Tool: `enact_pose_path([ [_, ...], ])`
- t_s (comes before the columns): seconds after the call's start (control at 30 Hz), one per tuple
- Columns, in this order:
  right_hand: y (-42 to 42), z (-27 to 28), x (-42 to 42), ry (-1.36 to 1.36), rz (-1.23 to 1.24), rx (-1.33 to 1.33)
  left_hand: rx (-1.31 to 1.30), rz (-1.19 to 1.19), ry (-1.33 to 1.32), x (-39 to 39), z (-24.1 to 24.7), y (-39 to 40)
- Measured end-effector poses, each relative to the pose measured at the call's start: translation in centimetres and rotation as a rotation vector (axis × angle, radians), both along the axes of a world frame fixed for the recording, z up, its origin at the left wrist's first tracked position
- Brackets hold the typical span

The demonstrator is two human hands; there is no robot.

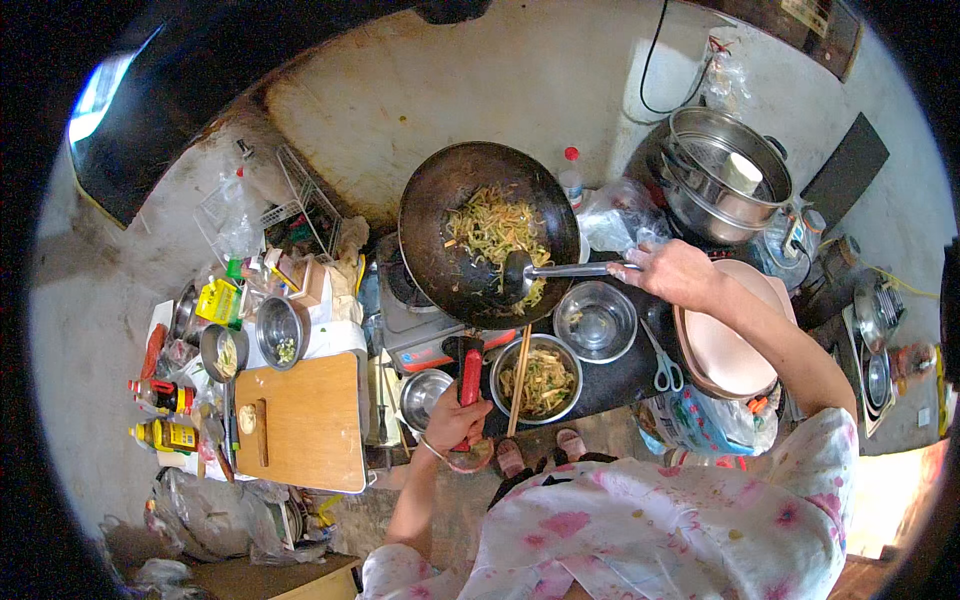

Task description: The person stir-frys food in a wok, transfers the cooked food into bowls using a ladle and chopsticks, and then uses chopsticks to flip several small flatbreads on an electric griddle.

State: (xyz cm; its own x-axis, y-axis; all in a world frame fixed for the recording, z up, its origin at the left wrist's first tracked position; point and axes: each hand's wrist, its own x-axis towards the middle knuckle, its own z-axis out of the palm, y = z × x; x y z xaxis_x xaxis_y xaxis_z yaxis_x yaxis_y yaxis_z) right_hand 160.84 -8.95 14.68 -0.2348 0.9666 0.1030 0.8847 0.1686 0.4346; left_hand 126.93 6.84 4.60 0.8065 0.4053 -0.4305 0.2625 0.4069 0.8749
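Observation:
My left hand [456, 421] is closed around the red handle [470, 371] of a dark wok [435, 195], which is tilted so its inside faces me. Shredded vegetables [491, 225] lie in the wok. My right hand [671, 271] grips a metal spatula [566, 270], its blade among the shreds at the wok's lower right. Just below the wok stands a steel bowl [576, 386] of cooked food, with wooden chopsticks [519, 382] across it. A second steel bowl [596, 321], holding a few scraps, sits beside it.
A gas stove [401, 330] is partly under the wok. Left are a wooden cutting board [315, 420], small bowls [280, 330] and sauce bottles [165, 435]. Right are scissors [664, 364], pink basins [731, 322] and a stacked steel steamer [724, 176]. A small steel bowl [424, 397] is near my left hand.

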Motion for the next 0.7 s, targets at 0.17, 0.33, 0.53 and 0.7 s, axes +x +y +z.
enact_pose_path([
  [0.17, -3.6, 0.0, -2.9, 0.029, -0.053, 0.087, 0.086, -0.009, -0.001, 0.8, -1.7, -2.0],
  [0.33, -5.8, -2.5, -4.3, 0.117, -0.119, 0.001, 0.076, 0.048, 0.004, 2.2, -2.8, -4.4],
  [0.53, -9.0, -4.0, -3.4, 0.112, -0.219, -0.057, 0.139, 0.053, 0.047, 2.6, -3.7, -5.8],
  [0.7, -11.0, -5.7, -3.9, 0.14, -0.307, -0.048, 0.246, 0.062, 0.068, 2.7, -5.5, -6.3],
])
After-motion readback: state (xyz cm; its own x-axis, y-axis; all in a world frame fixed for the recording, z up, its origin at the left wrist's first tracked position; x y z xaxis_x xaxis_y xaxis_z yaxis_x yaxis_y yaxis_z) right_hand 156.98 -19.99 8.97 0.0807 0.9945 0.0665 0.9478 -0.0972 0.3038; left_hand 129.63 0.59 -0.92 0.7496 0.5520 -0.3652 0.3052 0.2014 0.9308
